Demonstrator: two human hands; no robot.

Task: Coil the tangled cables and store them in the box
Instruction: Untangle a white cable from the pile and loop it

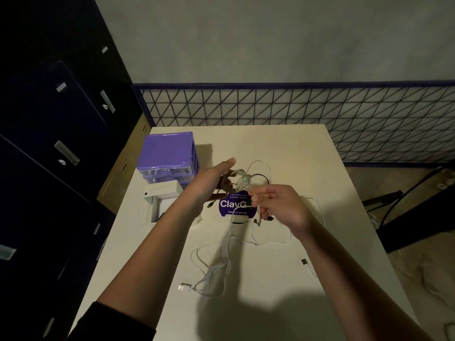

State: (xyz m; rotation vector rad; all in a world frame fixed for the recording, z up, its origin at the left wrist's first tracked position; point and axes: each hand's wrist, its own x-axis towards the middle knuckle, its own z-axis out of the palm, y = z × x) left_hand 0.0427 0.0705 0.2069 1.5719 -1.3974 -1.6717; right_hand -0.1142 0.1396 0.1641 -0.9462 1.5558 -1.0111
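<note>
Pinched between the curled fingers of the right hand (278,205) is a bundle of pale cables (248,183), held raised above the middle of the tabletop (307,153). Loops of the same bundle are draped over the left hand (209,183), whose fingers are extended, with the thumb tucked against the strands. A thin black cable (261,175) is seen looped within the raised bundle. From the right hand the white strands hang down to the tabletop, where a loose tangle (211,271) is spread toward the near edge, ending in a USB plug (181,287). A second small dark plug (304,261) lies toward the right edge. A blue round sticker (234,205), printed with white lettering, is fixed to the middle of the tabletop, partly hidden by the hands. At the far left corner a purple drawer unit (167,153) stands with clear drawers facing the near edge. Just in front of it, at the left edge, the white box (160,200) lies open, its lid (163,189) beside the drawer unit. Behind the far edge a wire grid panel (295,107) is seen.
</note>
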